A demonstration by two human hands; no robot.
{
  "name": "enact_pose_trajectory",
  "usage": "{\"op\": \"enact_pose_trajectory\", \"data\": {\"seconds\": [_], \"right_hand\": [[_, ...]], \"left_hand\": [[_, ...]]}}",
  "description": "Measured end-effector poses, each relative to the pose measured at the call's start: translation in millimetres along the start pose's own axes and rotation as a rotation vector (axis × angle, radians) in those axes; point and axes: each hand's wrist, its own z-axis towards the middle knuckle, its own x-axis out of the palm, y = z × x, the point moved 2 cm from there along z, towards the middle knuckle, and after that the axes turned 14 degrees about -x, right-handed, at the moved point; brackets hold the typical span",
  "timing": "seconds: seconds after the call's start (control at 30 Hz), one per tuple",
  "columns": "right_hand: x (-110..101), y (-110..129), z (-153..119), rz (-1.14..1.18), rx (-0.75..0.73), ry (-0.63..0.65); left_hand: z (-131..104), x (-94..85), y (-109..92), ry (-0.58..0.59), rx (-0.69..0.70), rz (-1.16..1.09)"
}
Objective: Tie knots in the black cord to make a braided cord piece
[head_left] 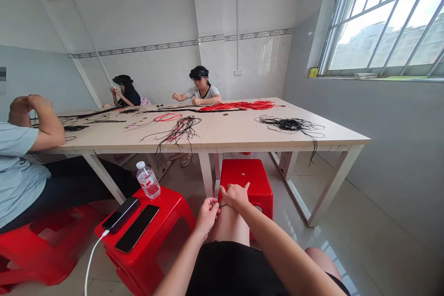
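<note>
Over my bare knee, my left hand [208,214] pinches one end of a short black cord [223,205] between thumb and fingers. The cord runs across to my right hand [236,195], which is closed over its other part with the thumb sticking out. How the cord lies under the right fingers is hidden. Just beyond both hands stands a red stool [246,171]. A tangled bundle of black cords [289,124] lies on the table to the right, and a black and red bundle [178,130] hangs partly over the table edge.
Left of me a red stool [173,201] carries a water bottle [149,181], a phone [138,228] and a power bank [121,214] with a white cable. The long table [236,136] holds red cords [239,106]. One person sits at left, two across the table.
</note>
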Motion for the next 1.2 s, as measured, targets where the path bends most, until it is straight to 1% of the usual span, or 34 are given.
{"op": "enact_pose_trajectory", "data": {"seconds": [0.3,0.77,1.2], "right_hand": [[-3.7,2.7,-1.6,-0.007,0.007,0.012],[0.8,-0.4,0.9,-0.01,0.006,0.009],[-1.9,1.9,-0.3,-0.003,0.0,-0.008]], "left_hand": [[1.0,-1.1,1.6,-0.002,-0.005,0.006],[2.4,0.0,2.7,-0.001,0.003,-0.01],[2.7,-1.8,3.1,-0.01,0.021,-0.009]]}}
